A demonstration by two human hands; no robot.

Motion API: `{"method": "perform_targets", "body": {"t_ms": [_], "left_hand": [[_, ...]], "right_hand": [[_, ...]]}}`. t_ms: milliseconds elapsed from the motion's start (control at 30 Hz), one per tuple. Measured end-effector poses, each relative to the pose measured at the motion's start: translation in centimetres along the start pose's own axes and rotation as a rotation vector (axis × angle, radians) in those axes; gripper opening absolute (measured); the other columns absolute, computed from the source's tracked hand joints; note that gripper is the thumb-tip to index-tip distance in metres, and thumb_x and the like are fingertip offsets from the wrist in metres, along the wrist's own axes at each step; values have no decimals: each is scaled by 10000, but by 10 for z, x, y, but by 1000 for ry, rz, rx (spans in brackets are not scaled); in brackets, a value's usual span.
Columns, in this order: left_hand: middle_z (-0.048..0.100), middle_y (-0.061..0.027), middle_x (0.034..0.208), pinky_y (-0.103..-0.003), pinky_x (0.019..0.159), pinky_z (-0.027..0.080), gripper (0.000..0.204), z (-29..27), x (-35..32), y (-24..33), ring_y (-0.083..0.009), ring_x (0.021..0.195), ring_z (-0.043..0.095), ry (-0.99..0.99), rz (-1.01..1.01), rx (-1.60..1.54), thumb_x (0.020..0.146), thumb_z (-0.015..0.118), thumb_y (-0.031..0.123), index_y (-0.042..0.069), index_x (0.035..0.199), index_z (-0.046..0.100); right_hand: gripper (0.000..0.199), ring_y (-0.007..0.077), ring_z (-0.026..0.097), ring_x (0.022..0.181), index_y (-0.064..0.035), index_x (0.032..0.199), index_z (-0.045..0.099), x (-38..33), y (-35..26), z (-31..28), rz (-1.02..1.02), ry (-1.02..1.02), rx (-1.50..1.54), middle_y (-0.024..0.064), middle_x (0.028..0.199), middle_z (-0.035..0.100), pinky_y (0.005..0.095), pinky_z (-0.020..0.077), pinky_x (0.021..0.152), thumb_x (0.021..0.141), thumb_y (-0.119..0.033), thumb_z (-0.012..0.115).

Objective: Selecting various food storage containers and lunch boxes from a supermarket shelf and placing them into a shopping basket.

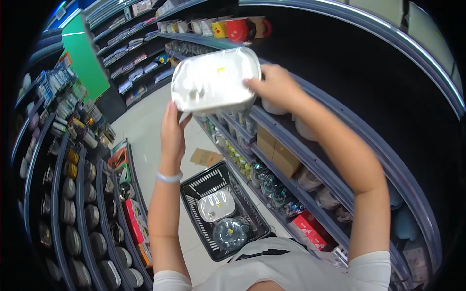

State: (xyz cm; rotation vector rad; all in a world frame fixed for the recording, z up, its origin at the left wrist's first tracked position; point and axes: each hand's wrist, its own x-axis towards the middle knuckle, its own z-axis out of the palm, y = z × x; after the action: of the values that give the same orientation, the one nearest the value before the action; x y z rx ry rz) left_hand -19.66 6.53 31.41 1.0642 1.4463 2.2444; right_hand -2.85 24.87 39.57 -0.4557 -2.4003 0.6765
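Both hands hold up a white rectangular container (213, 77) with rounded corners, glossy as if wrapped in clear film, with a small yellow sticker on top. My left hand (171, 128) grips its near left corner, some fingers hidden beneath it. On the right end, my right hand (276, 87) has its thumb on the top and its fingers round the side. Below on the floor stands a black shopping basket (190, 196). Inside it lie a similar white container (212, 204) and a round grey-blue wrapped item (230, 234), whose kind I cannot tell.
A long grey shelf unit (310, 153) runs along my right, with red and yellow mugs (238, 30) on an upper shelf and a brown carton (277, 150) lower down. Pans (72, 240) fill the left shelves. A flat cardboard piece (206, 157) lies beyond the basket.
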Motion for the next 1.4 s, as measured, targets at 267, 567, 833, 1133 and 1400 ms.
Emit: {"method": "perform_targets", "body": {"t_ms": [267, 567, 833, 1133, 1400], "left_hand": [[488, -137, 1157, -358, 882, 377, 437, 130, 112, 13, -241, 1034, 474, -248, -143, -113, 921, 380, 327, 5, 1215, 413], [533, -17, 785, -271, 641, 434, 293, 215, 201, -50, -128, 680, 511, -232, -265, -220, 923, 382, 312, 62, 932, 535], [565, -54, 856, -285, 665, 455, 341, 229, 232, -87, -150, 739, 539, -255, -363, -71, 934, 313, 303, 50, 1025, 524], [558, -74, 860, -284, 637, 465, 362, 224, 245, -102, -153, 738, 536, -279, -242, 102, 932, 318, 293, 14, 1067, 506], [600, -203, 922, -352, 779, 417, 425, 220, 242, -112, -279, 875, 569, -75, 82, 496, 875, 428, 329, -62, 973, 565]], "right_hand": [[376, 206, 627, 681, 113, 948, 538, 28, 41, -115, 362, -5, 258, 169, 824, 607, 260, 525, 564, 802, -233, 535], [298, 327, 591, 846, 116, 1066, 417, 52, 107, -121, 501, 246, 759, 205, 996, 502, 356, 572, 670, 834, -58, 483], [333, 312, 583, 871, 65, 1155, 372, 68, 135, -108, 599, 200, 767, 194, 1036, 490, 359, 553, 730, 852, -56, 438], [360, 294, 576, 887, 40, 1131, 411, 79, 141, -104, 622, 134, 653, 165, 1033, 494, 378, 549, 715, 843, -155, 503], [383, 272, 544, 953, -10, 1180, 400, 87, 148, -92, 663, 207, 704, 154, 1129, 456, 353, 560, 676, 858, -197, 488]]}}
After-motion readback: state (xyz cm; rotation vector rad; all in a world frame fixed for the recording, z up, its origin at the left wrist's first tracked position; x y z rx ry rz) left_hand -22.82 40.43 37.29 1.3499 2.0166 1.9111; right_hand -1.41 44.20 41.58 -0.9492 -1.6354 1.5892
